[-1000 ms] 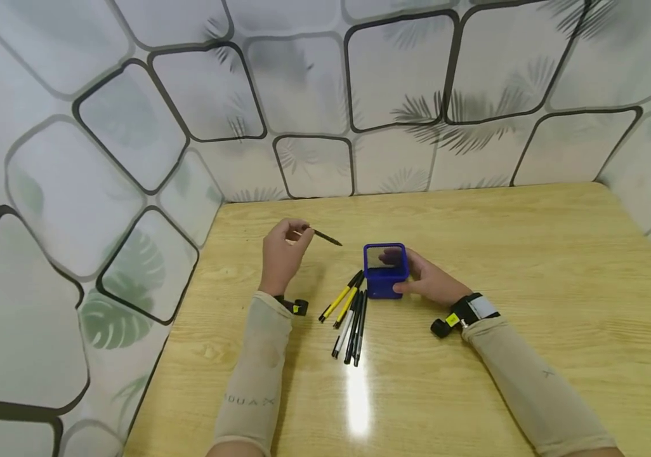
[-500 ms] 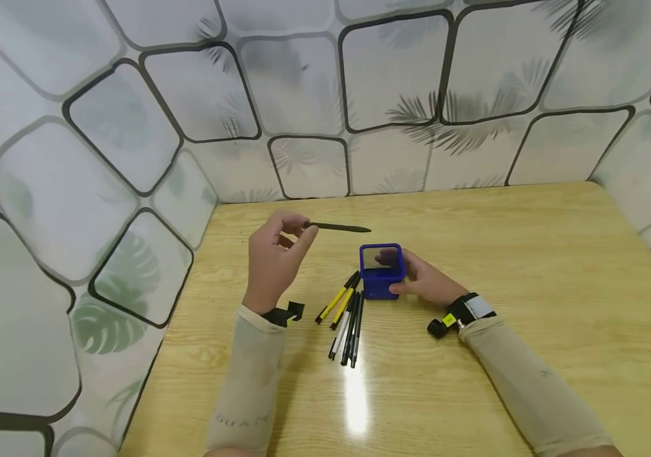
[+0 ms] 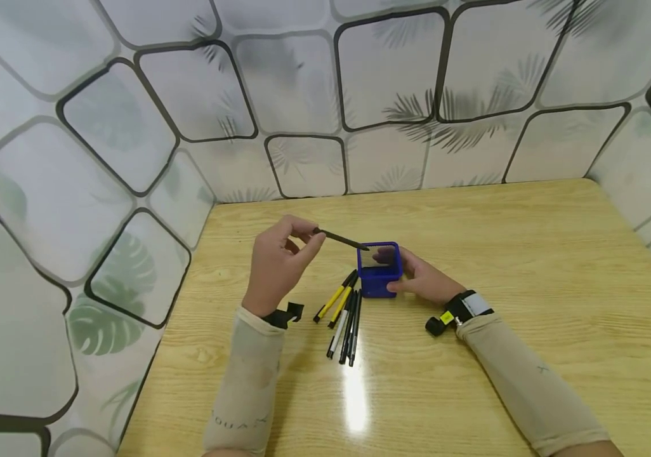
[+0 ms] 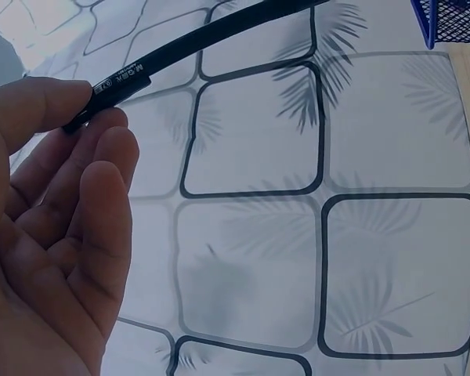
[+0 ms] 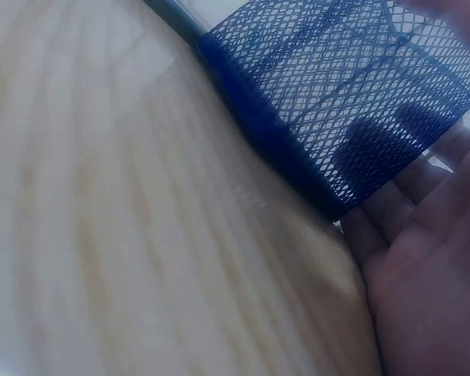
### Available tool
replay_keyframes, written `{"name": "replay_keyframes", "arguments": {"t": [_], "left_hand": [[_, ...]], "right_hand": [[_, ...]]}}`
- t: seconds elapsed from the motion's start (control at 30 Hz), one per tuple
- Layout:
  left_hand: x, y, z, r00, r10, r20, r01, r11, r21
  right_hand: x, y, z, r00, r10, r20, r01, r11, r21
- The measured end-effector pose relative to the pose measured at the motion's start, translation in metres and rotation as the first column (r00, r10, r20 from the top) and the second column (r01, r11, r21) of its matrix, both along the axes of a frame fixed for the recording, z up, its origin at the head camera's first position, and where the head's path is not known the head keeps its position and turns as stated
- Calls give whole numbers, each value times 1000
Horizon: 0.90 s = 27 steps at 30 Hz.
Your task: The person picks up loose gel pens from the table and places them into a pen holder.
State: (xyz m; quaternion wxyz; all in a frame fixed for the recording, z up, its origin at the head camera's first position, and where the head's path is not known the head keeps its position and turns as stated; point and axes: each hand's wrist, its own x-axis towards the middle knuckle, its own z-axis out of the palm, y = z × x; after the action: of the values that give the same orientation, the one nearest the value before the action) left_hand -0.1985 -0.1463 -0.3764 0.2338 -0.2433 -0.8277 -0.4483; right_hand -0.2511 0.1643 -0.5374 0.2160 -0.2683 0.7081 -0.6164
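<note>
My left hand pinches a black pen by one end, between thumb and fingertips. The pen slants down to the right, its far tip by the upper left rim of a blue mesh pen holder; whether they touch I cannot tell. Small lettering marks the black pen in the left wrist view. My right hand holds the upright holder from its right side, thumb in front and fingers behind. Through the blue mesh, the right wrist view shows those fingers darkly.
Several pens lie fanned out left of and in front of the holder: yellow-and-black pens, a white pen and black pens. They rest on a wood-grain table. A patterned wall rises behind it.
The black pen swung up towards level, then moved right and tilted down, bringing its tip to the holder's rim. The right hand stays on the holder, and the loose pens lie as before.
</note>
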Motion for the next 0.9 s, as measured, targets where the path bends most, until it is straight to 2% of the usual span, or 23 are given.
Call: {"name": "replay_keyframes", "arguments": {"t": [0.43,0.73,0.8,0.9], "left_hand": [[1,4,-1,1000,10,-17,-11,997,-71],[4,10,-1,997,22,-72,-32,989,-147],[4,12,-2,998,14,-57,-21,992,-125],[3,13,-2,1000,-26,-18,25,999,-38]], "right_hand": [[0,1,-1,1000,1,-16,-1,1000,18],[0,0,-1,1000,-3,-15,4,1000,11],[0,0,-1,1000,-2,-14,3,1000,11],[0,0,-1,1000,2,-7,-2,1000,8]]}}
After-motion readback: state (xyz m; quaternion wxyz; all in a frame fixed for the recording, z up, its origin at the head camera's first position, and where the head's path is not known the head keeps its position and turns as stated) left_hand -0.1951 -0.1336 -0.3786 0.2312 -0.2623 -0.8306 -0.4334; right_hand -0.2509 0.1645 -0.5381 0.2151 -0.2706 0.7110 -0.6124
